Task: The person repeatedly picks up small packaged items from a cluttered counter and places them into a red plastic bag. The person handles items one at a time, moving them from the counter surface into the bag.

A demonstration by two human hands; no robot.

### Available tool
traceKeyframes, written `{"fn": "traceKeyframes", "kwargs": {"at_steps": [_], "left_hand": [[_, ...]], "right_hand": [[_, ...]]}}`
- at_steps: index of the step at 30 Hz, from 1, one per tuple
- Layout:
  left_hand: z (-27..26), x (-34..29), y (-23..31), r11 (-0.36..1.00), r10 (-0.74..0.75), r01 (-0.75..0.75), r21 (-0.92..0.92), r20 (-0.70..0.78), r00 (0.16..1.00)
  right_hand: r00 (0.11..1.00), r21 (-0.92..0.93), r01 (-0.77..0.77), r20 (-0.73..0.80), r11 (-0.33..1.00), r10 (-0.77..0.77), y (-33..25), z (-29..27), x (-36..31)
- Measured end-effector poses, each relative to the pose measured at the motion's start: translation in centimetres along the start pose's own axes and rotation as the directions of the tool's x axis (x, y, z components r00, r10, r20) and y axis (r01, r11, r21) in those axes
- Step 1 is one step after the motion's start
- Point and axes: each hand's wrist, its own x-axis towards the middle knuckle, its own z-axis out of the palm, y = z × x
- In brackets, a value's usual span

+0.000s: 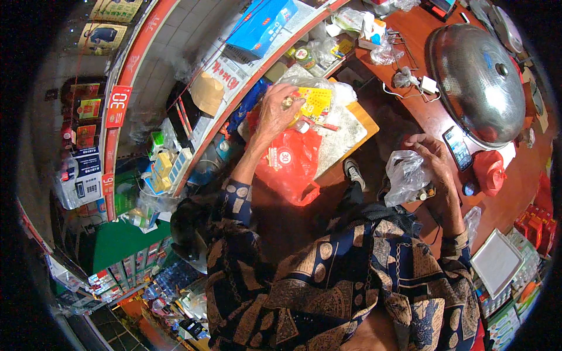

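Observation:
My left hand [277,111] reaches over a small table, its fingers curled. Something small and gold-coloured shows at the fingers; I cannot tell whether it is a ring or a held thing. Beside the fingertips is a yellow printed card [317,102]. Under my left wrist a red plastic bag [293,167] spreads over the table's edge. A small white-capped bottle [302,126] stands or lies by the bag's top. My right hand [430,150] is closed at a crumpled clear plastic bag [405,177], which hangs below the fingers with small items near its bottom.
A worn pale tabletop [346,137] has a wooden edge. On the red-brown counter at right are a large metal domed lid [477,82], a phone [458,148], a white charger [429,85] and a red bag [488,172]. Shelves with a blue box [261,26] curve along the left.

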Motion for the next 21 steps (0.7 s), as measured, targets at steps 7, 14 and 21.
{"fn": "traceKeyframes", "kwargs": {"at_steps": [7, 14, 21], "left_hand": [[2.5, 1.6, -0.9, 0.979, 0.024, -0.062, 0.195, 0.194, 0.981], [2.3, 2.0, -1.5, 0.925, 0.127, -0.22, 0.311, 0.292, 0.948], [-1.2, 1.9, 0.5, 0.944, 0.197, -0.267, 0.196, 0.316, 0.928]], "right_hand": [[0.998, -0.082, 0.03, -0.048, 0.996, -0.034, 0.1, -1.8, -0.9], [0.997, -0.082, -0.008, -0.079, 0.997, 0.001, -0.2, -2.7, -1.6], [0.999, 0.009, -0.007, -0.037, 1.0, 0.007, 0.1, -1.9, -0.5]]}}
